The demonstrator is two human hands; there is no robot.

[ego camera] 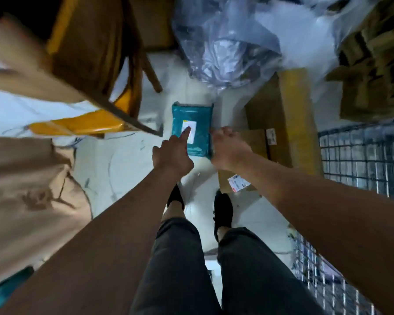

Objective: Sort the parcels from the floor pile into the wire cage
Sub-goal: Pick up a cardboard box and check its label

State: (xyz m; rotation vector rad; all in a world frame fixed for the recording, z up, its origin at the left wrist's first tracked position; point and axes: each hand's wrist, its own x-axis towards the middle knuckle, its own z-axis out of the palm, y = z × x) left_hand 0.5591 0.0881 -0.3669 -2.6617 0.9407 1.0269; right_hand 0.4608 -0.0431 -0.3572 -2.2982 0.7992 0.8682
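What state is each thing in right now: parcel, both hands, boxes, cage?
Parcel: flat on the floor, label up.
Left hand: forefinger straight, touching the label.
Right hand: at the parcel's right edge; grip unclear.
Boxes: closed, on the floor right of the parcel.
Cage: on the right; contents too blurred to tell.
Plastic bag: crumpled, beyond the parcel.

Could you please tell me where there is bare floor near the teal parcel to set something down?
Bare white floor lies left of the teal parcel, between the yellow bag and the black shoes. Right of the parcel is crowded: cardboard boxes run up to the wire cage.
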